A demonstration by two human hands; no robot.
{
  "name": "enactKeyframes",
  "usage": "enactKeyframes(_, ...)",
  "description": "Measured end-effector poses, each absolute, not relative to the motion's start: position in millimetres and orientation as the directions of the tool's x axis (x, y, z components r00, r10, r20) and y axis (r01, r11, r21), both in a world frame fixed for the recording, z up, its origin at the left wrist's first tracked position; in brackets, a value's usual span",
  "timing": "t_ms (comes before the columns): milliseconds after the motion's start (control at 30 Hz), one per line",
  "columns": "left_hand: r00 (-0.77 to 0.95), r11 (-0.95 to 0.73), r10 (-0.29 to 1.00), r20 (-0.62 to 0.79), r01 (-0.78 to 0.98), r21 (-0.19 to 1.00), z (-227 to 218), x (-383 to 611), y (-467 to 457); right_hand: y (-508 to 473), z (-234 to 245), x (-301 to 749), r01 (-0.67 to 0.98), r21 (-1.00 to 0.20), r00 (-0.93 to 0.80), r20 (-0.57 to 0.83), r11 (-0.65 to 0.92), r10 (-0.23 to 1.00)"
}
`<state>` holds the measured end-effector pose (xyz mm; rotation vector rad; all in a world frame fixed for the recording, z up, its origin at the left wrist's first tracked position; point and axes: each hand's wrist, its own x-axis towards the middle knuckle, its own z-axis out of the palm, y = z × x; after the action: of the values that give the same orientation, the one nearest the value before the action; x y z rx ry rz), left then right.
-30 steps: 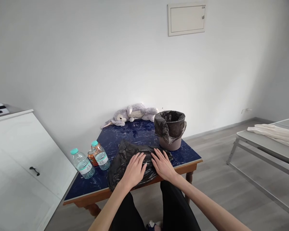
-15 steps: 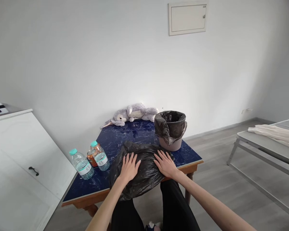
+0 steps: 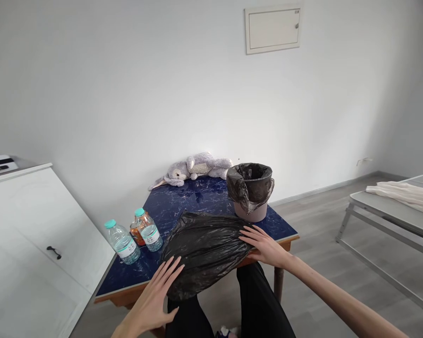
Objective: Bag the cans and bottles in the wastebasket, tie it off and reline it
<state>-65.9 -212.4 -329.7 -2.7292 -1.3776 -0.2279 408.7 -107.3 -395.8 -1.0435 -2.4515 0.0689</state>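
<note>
Bag: black plastic, on the table at the middle of the near edge, spread fairly flat, creased, front part hanging over that edge. Far side of it reaches toward mid-table.

Left hand: in front of the near edge, at the bag's front left side. Fingers long and slightly parted, tips on the film, thumb well apart from them. No closed grip; can't tell if the tips press or just touch.

Right hand: at the bag's right end, over the near edge. Fingers extended and a little spread, laid on the film. Not clenched; can't tell if the thumb pinches any of it.

Bin: upright by the table's right edge, just beyond the right hand, black liner folded over its rim.

Left bottle and right bottle: standing near the left edge, teal caps on. Can, orange, partly hidden behind the right bottle.

Plush: lying along the far edge, by the wall.

Off the table: cabinet past the left edge; folding table well past the right edge, cloth on top.
</note>
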Motion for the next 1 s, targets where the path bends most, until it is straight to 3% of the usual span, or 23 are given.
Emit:
enactKeyframes(100,0.541,-0.570,0.791,0.285,0.821,0.024,-339,-69,-214,-108,-398,411,0.656,-0.303,-0.551,0.433,0.691,0.713)
enactKeyframes(200,0.425,-0.528,0.814,0.395,0.825,0.200,-335,-63,-202,-111,-390,409,0.704,-0.422,-0.420,0.399,0.570,0.815)
enactKeyframes(300,0.176,-0.376,0.862,0.475,0.852,0.365,-313,-47,-177,-105,-378,404,0.791,-0.491,-0.221,0.326,0.364,0.919)
enactKeyframes(367,0.017,-0.269,0.844,0.536,0.878,0.396,-293,-35,-156,-97,-372,399,0.832,-0.489,-0.129,0.291,0.263,0.948)
enactKeyframes(467,-0.084,-0.225,0.759,0.646,0.897,0.381,-263,-16,-131,-84,-369,385,0.882,-0.451,-0.021,0.250,0.135,0.968)
enactKeyframes(533,-0.131,-0.234,0.611,0.780,0.912,0.336,-248,1,-128,-79,-369,374,0.905,-0.416,0.016,0.248,0.091,0.969)
enactKeyframes(600,-0.061,-0.321,0.425,0.903,0.923,0.214,-241,24,-135,-78,-368,366,0.920,-0.386,0.032,0.256,0.072,0.966)
enactKeyframes(633,0.054,-0.399,0.394,0.917,0.909,0.118,-243,36,-140,-79,-367,364,0.925,-0.374,0.036,0.262,0.066,0.965)
enactKeyframes(700,0.393,-0.580,0.467,0.792,0.812,-0.061,-255,57,-148,-84,-363,360,0.934,-0.351,0.040,0.283,0.065,0.958)
enactKeyframes(767,0.611,-0.669,0.567,0.553,0.733,-0.124,-277,69,-147,-93,-355,357,0.941,-0.324,0.020,0.332,0.094,0.943)
enactKeyframes(833,0.616,-0.644,0.662,0.427,0.759,-0.097,-304,70,-134,-104,-347,350,0.944,-0.289,-0.032,0.395,0.157,0.918)
enactKeyframes(1000,0.519,-0.563,0.791,0.324,0.825,0.051,-350,60,-78,-114,-349,317,0.841,-0.170,-0.353,0.548,0.514,0.758)
